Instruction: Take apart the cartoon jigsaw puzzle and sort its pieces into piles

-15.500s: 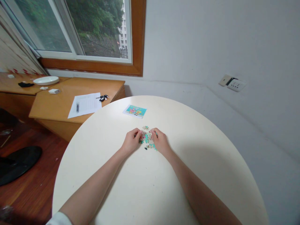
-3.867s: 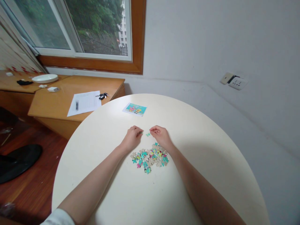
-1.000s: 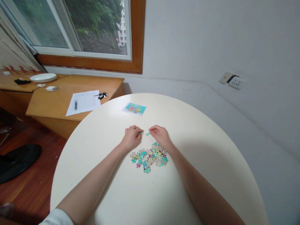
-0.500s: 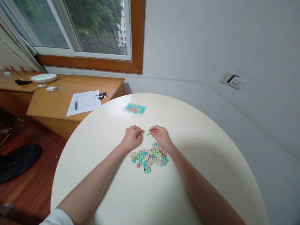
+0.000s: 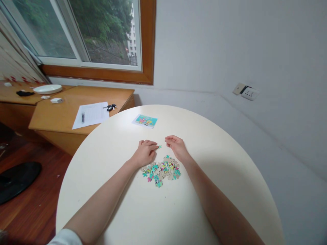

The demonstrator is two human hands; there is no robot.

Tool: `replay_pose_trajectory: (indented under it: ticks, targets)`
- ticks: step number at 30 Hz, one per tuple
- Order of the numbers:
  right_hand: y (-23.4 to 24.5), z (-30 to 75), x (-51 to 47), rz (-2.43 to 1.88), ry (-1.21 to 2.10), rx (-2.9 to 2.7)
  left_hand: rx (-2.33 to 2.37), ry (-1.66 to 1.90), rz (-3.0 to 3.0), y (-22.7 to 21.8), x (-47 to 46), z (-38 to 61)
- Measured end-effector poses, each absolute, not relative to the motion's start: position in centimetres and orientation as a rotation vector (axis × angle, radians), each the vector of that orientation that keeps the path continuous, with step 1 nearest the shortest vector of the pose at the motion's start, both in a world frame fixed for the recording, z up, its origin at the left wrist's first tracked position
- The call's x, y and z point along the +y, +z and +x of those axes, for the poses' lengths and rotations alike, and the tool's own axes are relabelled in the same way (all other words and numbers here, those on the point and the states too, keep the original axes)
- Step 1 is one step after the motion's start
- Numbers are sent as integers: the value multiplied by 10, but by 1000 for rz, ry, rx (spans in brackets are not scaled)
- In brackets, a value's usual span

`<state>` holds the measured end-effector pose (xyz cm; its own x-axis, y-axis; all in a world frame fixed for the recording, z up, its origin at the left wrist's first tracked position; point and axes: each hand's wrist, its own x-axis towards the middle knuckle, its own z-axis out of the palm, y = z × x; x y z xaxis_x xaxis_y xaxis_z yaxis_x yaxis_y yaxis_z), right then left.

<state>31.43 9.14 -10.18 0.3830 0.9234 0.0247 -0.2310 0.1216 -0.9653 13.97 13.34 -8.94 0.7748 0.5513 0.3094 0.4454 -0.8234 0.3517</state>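
Touching hand: the left hand [image 5: 146, 154] lies knuckles-up on the round table [image 5: 230, 163], fingers narrow and close together, forefinger tip against a teal puzzle piece [image 5: 159, 147]. Whether the piece is pinched or only pressed cannot be told.
Teal puzzle piece: flat on the tabletop between the 2 hands, at the left fingertips and a little apart from the right ones, just beyond the pile.
Right hand: the right hand [image 5: 178, 148] rests on the table with its fingers curled in, thumb and forefinger tips close together, nothing visible between them.
Pile: a loose pile of puzzle pieces [image 5: 162, 169] lies between the 2 wrists on the near side of both hands, teal, pink and yellow faces mixed with grey-brown backs.
Picture card: a small teal cartoon picture card [image 5: 144, 120] lies flat on the far part of the table, well apart from the hands.
Desk: a wooden desk [image 5: 63, 115] stands left of the table, bearing a sheet of paper [image 5: 91, 114] with a pen [image 5: 82, 117] on it, a bunch of keys [image 5: 110, 107] just beside the sheet and a small white box [image 5: 56, 100].
Plate: a white plate [image 5: 47, 89] sits on the farther wooden surface under the window [image 5: 102, 34].
Wall: a socket [image 5: 246, 91] is on the right wall.
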Motion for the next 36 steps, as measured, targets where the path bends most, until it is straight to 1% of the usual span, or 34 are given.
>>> replay_pose_trajectory:
  ticks: [5,9,14,18,22,26,28,32,36]
  targets:
    - [-100,316,89,-1081,1000,-721,829,725,2666,-94,136,140]
    - [-101,314,88,-1107,964,-740,1021,862,2616,-96,140,139]
    - [-102,312,83,-1183,924,-830,1190,867,2570,-97,144,138]
    - [-102,312,65,-1266,870,-940,1109,861,2597,-100,142,137]
    - [-105,309,42,-1338,736,-1027,1041,815,2616,-106,136,130]
    - [-110,304,29,-1456,380,-1367,1025,763,2599,-111,130,122]
    - [-111,302,28,-1518,264,-1475,1021,758,2588,-112,129,120]
    - [-112,300,27,-1606,176,-1613,1024,770,2573,-110,127,120]
    - [-109,299,26,-1610,172,-1654,1021,746,2580,-107,126,120]
